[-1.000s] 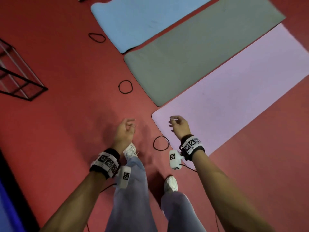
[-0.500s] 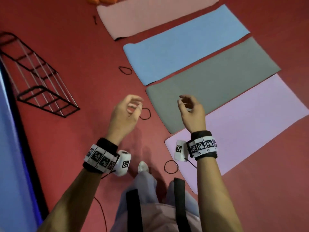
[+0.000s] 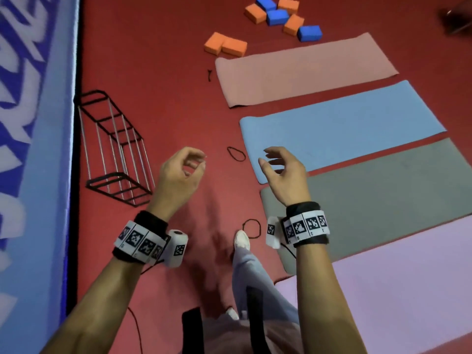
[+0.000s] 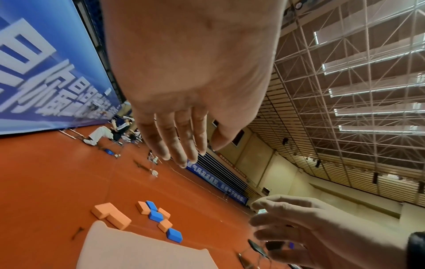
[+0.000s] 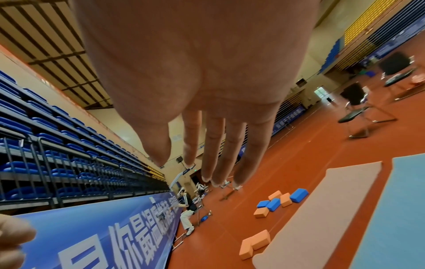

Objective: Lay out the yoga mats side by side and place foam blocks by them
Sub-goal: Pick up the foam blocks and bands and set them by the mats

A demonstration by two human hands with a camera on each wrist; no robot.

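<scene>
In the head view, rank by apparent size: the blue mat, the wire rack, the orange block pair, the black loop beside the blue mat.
1. Blue mat
2. Wire rack
3. Orange block pair
4. Black loop

The blocks lie farthest away, so they look smaller than they are.

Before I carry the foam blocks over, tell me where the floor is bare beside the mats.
Bare red floor lies between the wire rack and the mat ends, broken only by black bands. Gaps between mats are narrow. Crowded: beyond the pink mat, where the blocks cluster.

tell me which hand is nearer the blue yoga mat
Right. The right hand hovers over the near end of the blue yoga mat, while the left hand hangs over bare red floor, off to the mat's left.
</scene>
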